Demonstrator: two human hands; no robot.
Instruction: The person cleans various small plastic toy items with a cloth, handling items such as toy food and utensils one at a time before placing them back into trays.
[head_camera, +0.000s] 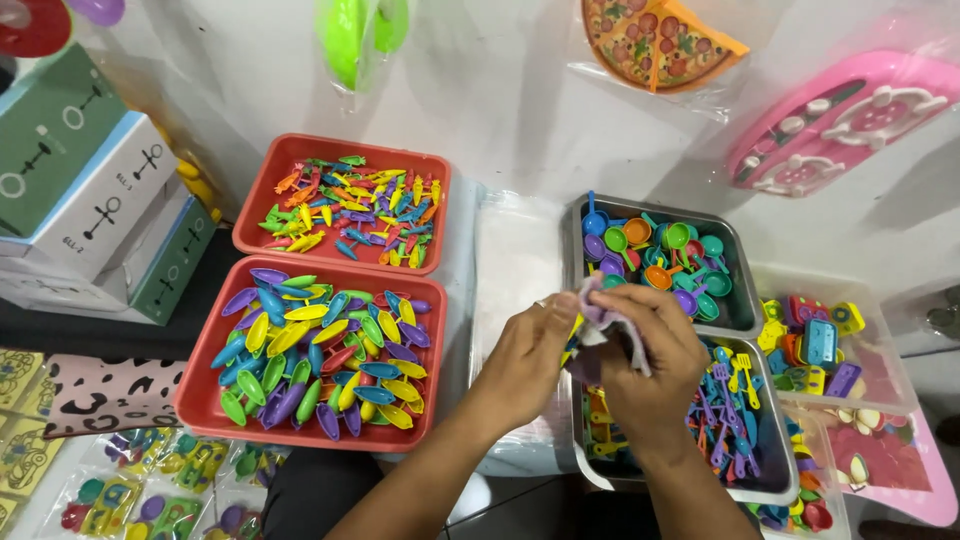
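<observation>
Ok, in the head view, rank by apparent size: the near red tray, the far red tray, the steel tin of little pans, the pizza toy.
1. Near red tray, though it is closest to the camera.
2. Far red tray.
3. Steel tin of little pans.
4. Pizza toy, partly cut off, so unsure.

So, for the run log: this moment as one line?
left hand + right hand: hold small clear bag | over metal tray

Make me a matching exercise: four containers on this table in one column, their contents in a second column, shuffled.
Containers
1. far red plastic tray
2. near red plastic tray
3. far metal tray
4. near metal tray

Contents
A. tiny round toy pans
B. large boat-shaped pieces
C. small toy forks and spatulas
D. small thin mixed-colour pieces

Pairs: 1-D, 2-B, 3-A, 4-C
</observation>
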